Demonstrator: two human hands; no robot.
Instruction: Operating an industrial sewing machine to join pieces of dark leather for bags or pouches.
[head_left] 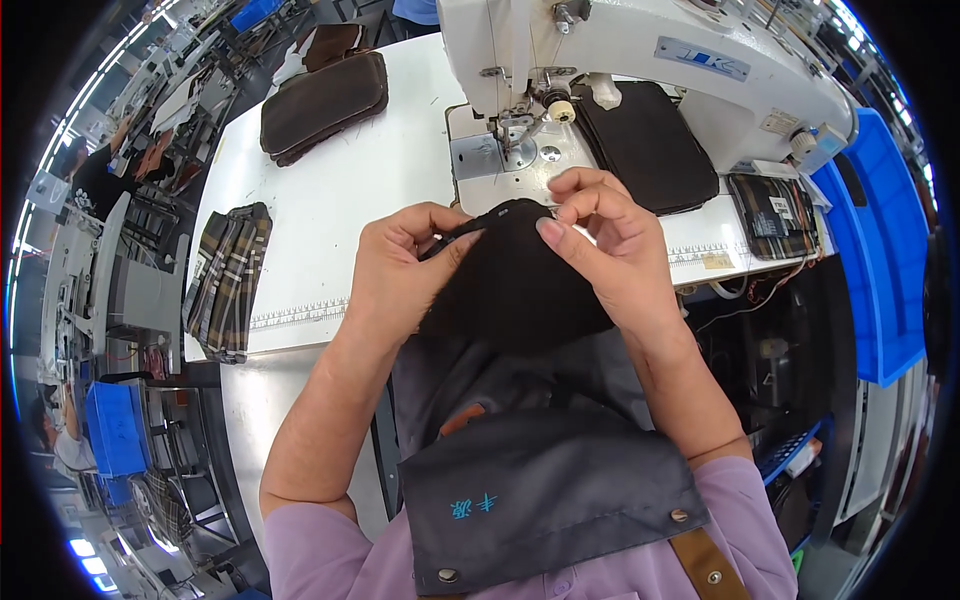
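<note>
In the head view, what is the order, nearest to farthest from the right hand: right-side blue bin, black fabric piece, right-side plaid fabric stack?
1. Black fabric piece: touching the right hand.
2. Plaid fabric stack: rightward, on the white table.
3. Blue bin: farther right, past the stack.

Turquoise characters (473, 504) on gray apron (560, 465), blue-lettered plate (702, 59) on white sewing machine (605, 50), ruler scale (300, 315) on tabletop (310, 230)

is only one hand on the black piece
No, the left hand grips the black piece at its upper left, and the right hand has its thumb on the upper right.
</note>
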